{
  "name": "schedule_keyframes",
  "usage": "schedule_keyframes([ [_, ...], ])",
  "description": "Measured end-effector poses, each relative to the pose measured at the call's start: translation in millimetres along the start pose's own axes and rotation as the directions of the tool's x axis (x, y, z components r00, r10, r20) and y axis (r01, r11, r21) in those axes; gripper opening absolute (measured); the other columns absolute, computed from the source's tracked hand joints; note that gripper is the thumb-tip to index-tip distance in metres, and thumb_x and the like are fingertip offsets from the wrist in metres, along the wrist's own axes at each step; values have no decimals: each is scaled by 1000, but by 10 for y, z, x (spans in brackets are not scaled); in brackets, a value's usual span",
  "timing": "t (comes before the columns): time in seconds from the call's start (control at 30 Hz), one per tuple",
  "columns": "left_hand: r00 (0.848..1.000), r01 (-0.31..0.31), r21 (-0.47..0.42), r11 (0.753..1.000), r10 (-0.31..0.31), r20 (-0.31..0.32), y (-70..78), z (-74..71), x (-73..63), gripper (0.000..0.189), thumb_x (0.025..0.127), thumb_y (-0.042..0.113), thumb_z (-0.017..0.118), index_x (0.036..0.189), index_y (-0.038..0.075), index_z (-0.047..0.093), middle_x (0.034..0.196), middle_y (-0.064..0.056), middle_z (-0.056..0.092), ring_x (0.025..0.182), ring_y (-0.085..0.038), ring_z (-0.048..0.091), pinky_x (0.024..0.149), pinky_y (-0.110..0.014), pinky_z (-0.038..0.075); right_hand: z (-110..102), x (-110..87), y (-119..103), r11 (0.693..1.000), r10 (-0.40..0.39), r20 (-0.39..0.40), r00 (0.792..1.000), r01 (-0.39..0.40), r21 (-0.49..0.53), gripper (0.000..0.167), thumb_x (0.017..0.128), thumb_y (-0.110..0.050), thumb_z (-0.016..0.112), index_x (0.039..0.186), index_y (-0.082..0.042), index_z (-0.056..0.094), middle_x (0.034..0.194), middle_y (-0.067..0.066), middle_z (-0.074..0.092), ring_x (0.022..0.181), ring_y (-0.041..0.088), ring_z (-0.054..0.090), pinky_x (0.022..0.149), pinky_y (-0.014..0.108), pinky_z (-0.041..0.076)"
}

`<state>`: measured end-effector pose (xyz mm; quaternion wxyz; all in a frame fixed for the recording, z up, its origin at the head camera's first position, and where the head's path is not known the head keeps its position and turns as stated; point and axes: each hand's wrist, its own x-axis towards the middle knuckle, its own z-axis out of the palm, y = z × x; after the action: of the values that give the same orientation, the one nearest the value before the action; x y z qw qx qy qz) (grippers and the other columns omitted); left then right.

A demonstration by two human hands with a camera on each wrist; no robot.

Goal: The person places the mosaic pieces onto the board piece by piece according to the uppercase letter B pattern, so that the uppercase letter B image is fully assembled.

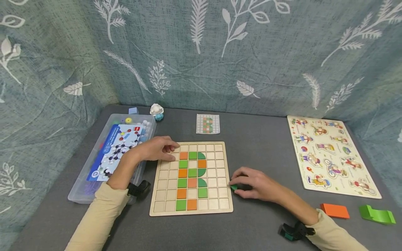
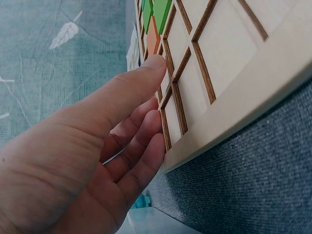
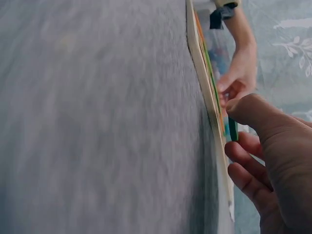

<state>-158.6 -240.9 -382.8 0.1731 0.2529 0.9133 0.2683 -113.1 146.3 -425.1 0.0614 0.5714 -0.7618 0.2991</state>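
Observation:
A square wooden grid board (image 1: 218, 205) lies on the table, with orange, light green and dark green tiles set in its middle columns. Three rounded dark green tiles (image 1: 201, 156) sit in the right-hand column of the pattern. My left hand (image 1: 157, 149) rests at the board's upper left corner, thumb and fingers loosely bent, with the thumb tip over the grid in the left wrist view. Just off the board's right edge, my right hand (image 1: 255, 183) pinches a dark green tile (image 3: 233, 127) between thumb and fingers; the fingers partly cover it.
A printed pattern card (image 1: 208, 124) lies behind the board. To the left is a plastic box (image 1: 78, 195) with a molecule-kit label, beside a small white-and-blue figure (image 1: 157, 111). At right are a picture puzzle board (image 1: 340, 157), an orange block (image 1: 335, 211) and a green curved block (image 1: 377, 214).

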Motion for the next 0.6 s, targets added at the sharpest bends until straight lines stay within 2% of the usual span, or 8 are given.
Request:
schedule_keyframes([
  [0.17, 1000, -1, -5, 1000, 1, -1, -9, -1, -4, 42, 87, 17, 72, 123, -3, 63, 98, -8, 60, 85, -15, 53, 76, -28, 47, 102, 113, -90, 998, -38, -13, 999, 38, 43, 24, 86, -14, 72, 110, -11, 69, 109, 0, 62, 95, 8, 60, 81, 18, 49],
  [0.37, 1000, 11, -6, 1000, -11, 9, -16, -9, -3, 43, 88, 18, 72, 125, -2, 63, 99, -7, 60, 86, -15, 53, 77, -29, 48, 243, 262, -218, 996, -92, -28, 995, 93, 15, 21, 91, -18, 66, 110, -10, 68, 107, 1, 60, 88, 6, 54, 76, 14, 45],
  [0.6, 999, 29, -22, 999, -29, 15, -14, -23, -13, 44, 88, 18, 72, 126, -1, 63, 100, -7, 60, 87, -15, 53, 79, -30, 48, 331, 386, -382, 995, -100, -6, 995, 100, 3, 21, 86, -15, 71, 106, -10, 68, 105, -1, 59, 93, 6, 56, 80, 13, 47],
])
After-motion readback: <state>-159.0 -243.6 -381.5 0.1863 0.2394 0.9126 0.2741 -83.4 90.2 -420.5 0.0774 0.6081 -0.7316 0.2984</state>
